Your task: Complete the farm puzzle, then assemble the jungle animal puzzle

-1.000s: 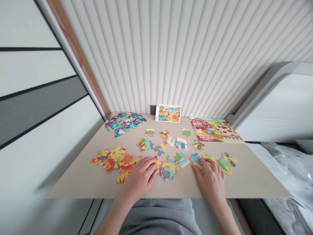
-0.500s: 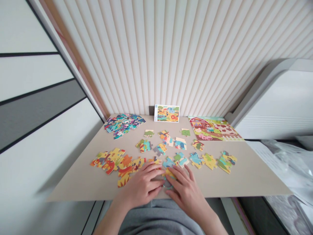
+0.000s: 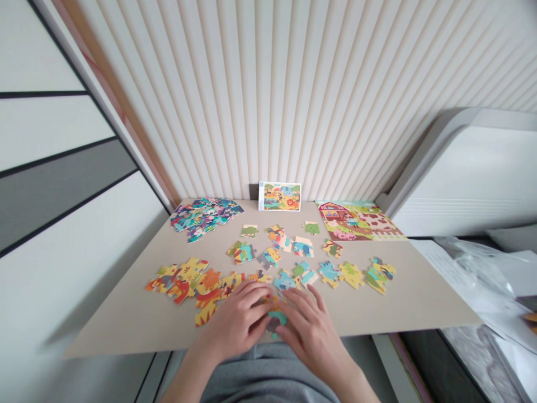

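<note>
At the table's near edge, a small puzzle piece (image 3: pixel 277 320) in yellow, teal and grey sits between my two hands. My left hand (image 3: pixel 241 313) has its fingers bent, with the fingertips and thumb at the piece's left side. From the other side my right hand (image 3: pixel 308 319) holds it, thumb low and fingers over its upper right; the fingers partly cover it. Just beyond the fingertips lies a light-blue piece (image 3: pixel 285 281). A joined orange and yellow section (image 3: pixel 207 294) reaches leftward from beside my left hand.
Loose puzzle pieces (image 3: pixel 329 273) are scattered across the beige table (image 3: pixel 419 302). A picture card (image 3: pixel 280 196) stands against the ribbed wall. A heap of purple and teal pieces (image 3: pixel 205 215) lies back left, a farm picture (image 3: pixel 356 221) back right. Clear plastic (image 3: pixel 478 263) lies beyond the right edge.
The view has shifted slightly. The piece between my hands has come a little toward the near edge, and more of its teal and grey part shows. Both hands stay around it.
</note>
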The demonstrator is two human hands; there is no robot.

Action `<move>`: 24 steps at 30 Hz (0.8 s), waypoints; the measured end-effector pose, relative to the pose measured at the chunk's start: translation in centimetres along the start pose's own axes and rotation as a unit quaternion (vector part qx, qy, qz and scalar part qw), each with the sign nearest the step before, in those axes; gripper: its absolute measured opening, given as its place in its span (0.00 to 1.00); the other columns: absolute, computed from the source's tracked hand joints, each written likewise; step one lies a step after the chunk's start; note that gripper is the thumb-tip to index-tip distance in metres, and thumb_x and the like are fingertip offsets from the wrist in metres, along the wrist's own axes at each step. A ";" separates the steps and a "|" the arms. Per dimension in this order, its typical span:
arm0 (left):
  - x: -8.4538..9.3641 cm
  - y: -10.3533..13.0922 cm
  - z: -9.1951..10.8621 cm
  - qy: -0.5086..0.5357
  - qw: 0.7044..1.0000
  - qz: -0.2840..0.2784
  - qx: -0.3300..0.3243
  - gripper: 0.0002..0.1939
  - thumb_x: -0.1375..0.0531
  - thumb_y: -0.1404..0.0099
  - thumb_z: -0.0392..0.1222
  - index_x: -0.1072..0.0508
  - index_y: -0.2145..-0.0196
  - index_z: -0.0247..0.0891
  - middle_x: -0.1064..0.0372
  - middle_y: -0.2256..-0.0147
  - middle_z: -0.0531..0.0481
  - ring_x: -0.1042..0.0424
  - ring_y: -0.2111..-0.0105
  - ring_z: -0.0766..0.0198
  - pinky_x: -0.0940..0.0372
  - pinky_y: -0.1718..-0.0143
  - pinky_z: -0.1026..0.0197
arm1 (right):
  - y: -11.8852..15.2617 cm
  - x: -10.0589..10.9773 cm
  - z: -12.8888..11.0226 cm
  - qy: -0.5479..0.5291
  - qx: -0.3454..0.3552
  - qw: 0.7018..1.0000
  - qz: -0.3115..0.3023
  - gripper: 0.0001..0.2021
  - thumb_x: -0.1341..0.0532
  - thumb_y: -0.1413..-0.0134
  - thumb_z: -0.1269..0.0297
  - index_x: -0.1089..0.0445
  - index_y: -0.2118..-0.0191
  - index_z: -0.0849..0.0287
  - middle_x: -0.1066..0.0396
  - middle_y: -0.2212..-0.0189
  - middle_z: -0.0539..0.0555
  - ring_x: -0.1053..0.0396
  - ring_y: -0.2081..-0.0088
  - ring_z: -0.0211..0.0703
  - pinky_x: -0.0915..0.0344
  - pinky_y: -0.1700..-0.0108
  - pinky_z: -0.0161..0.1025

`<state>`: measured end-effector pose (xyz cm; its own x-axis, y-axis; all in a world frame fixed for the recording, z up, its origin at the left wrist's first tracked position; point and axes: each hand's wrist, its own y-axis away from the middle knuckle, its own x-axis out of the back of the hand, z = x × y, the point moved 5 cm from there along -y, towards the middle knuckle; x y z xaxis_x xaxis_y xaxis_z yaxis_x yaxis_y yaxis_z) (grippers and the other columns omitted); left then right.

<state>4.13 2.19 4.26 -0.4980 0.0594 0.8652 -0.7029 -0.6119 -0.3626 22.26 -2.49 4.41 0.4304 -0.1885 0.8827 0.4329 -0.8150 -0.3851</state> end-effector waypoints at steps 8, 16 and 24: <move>0.3 0.0 0.0 0.001 1.000 0.010 -0.013 0.15 0.40 0.30 0.36 0.22 0.48 0.46 0.26 0.46 0.45 0.30 0.41 0.52 0.32 0.37 0.44 | -5.2 2.0 13.1 0.058 -0.115 0.990 0.052 0.19 0.44 0.30 0.60 0.28 0.39 0.52 0.27 0.41 0.60 0.30 0.39 0.54 0.34 0.37 0.56; 0.2 0.1 0.1 0.002 1.000 0.006 -0.004 0.15 0.40 0.30 0.36 0.22 0.48 0.46 0.27 0.46 0.46 0.32 0.40 0.52 0.33 0.36 0.43 | -7.7 -0.3 16.9 0.036 -0.116 0.992 -0.026 0.21 0.40 0.33 0.54 0.28 0.38 0.54 0.27 0.41 0.60 0.29 0.40 0.52 0.35 0.37 0.52; 0.3 0.0 0.2 -0.003 1.000 0.011 -0.010 0.14 0.41 0.30 0.37 0.23 0.48 0.45 0.26 0.47 0.45 0.31 0.41 0.52 0.35 0.35 0.42 | -3.0 3.2 19.5 0.139 -0.276 0.948 0.083 0.27 0.41 0.33 0.49 0.32 0.35 0.56 0.28 0.41 0.64 0.30 0.41 0.61 0.35 0.42 0.56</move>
<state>4.09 2.10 4.58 -0.5113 0.0412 0.8584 -0.7014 -0.5972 -0.3891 37.85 10.01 3.15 0.1975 -0.4132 0.8890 -0.1349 -0.9097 -0.3928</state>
